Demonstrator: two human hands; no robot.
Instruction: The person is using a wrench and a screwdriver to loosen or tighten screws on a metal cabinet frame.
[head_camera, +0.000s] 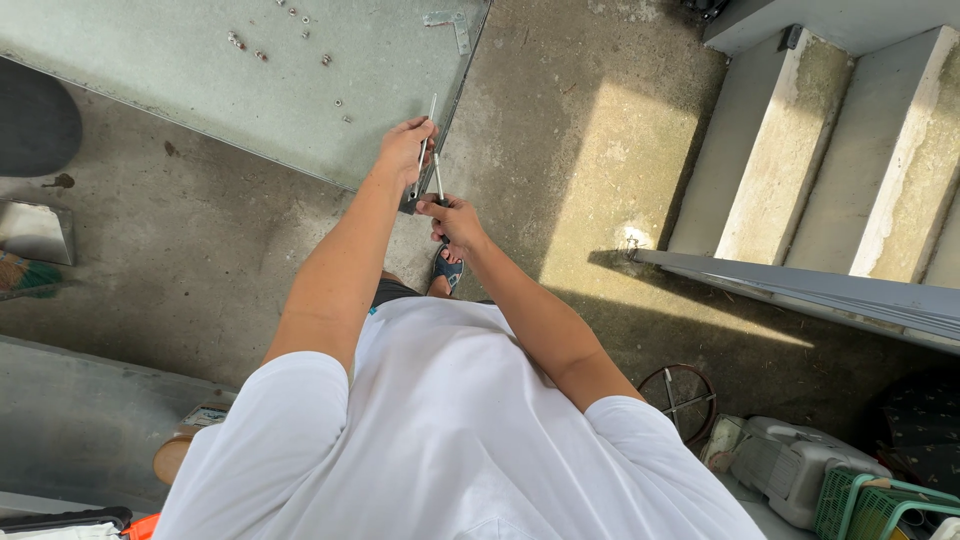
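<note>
Floor: concrete floor, grey and stained, part in shade and part in a bright patch of sun.
Steps: pale concrete steps rise at the upper right, with a grey sheet-metal strip lying along their foot.
Sheet: a large grey-green metal sheet lies flat on the floor at the upper left; small screws and nuts are scattered over it and a metal bracket rests near its far corner.
Clutter: a grey plastic box and a green basket sit at the lower right, a round wire fan guard just beside them.
Left hand: the left hand is closed around a thin metal rod, held above the near edge of the sheet.
Right hand: the right hand is closed on a dark-handled tool, its slim shaft pointing up and meeting the rod just below the left hand.
Foot: a blue sandal shows beneath the hands.
</note>
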